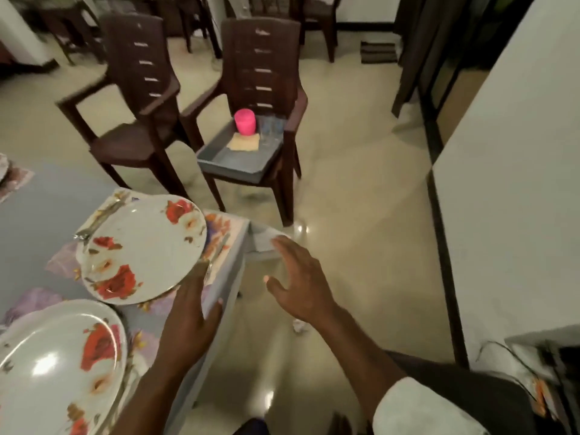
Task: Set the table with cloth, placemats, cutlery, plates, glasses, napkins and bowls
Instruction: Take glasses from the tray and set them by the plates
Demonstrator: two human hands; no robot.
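Observation:
A white plate with red flowers (141, 249) lies on a floral placemat (219, 227) at the table's right edge, with cutlery (100, 218) beside it. My left hand (188, 312) rests at the plate's near rim and the table edge, fingers extended. My right hand (298, 277) hovers open in the air past the table's corner, holding nothing. A second flowered plate (59, 365) sits nearer me at the lower left. On a chair ahead, a grey tray (235, 155) holds a pink cup (245, 121), clear glasses (270, 130) and a folded yellow napkin (244, 142).
The table carries a grey-blue cloth (47, 208). Two dark brown plastic armchairs (138, 98) stand on the pale tiled floor ahead; more chairs are further back. A white wall or cabinet (508, 189) runs along the right. Another setting shows at the far left edge (9, 177).

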